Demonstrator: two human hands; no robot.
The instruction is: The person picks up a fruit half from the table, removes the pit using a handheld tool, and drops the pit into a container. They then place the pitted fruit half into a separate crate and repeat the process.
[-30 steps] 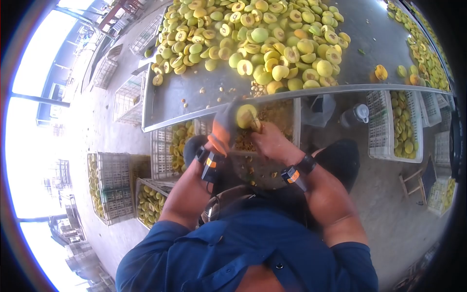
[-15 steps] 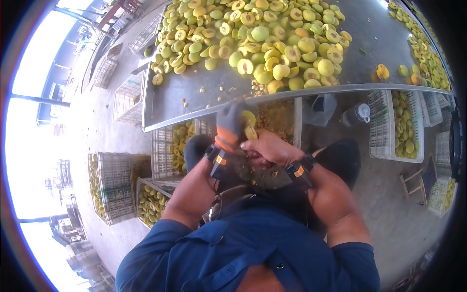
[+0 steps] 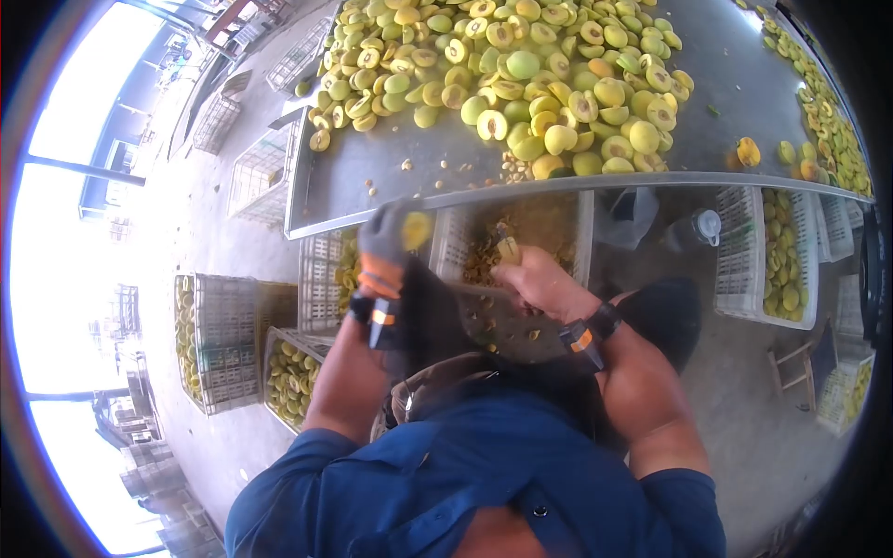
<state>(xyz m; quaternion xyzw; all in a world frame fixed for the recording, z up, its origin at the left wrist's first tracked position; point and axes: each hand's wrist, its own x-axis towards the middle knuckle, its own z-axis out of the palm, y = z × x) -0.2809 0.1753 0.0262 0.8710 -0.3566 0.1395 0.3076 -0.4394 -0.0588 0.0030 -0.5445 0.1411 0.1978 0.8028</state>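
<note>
My left hand (image 3: 383, 244), in a grey and orange glove, is closed around a yellow-green stone fruit half (image 3: 416, 231) just below the table edge. Motion blurs it slightly. To the right, my bare right hand (image 3: 539, 281) grips a short pitting tool with a pale yellow handle (image 3: 508, 249); its dark, thin tip points up and away from me. The two hands are apart. Beneath them, a white crate (image 3: 583, 237) contains small brownish bits, probably pits. On the metal table (image 3: 363, 172) beyond lies a large heap of halved stone fruit (image 3: 521, 65).
Crates of fruit halves stand at left (image 3: 223, 344), by my left leg (image 3: 293, 377) and under the table at right (image 3: 779, 270). A clear lidded jug (image 3: 696, 230) and a plastic bag (image 3: 628, 219) sit below the table edge. A small wooden stool (image 3: 795, 372) is far right.
My left hand has moved left, away from my right hand, carrying the fruit half. The tool in my right hand now shows clear of the fruit. The view has shifted slightly.
</note>
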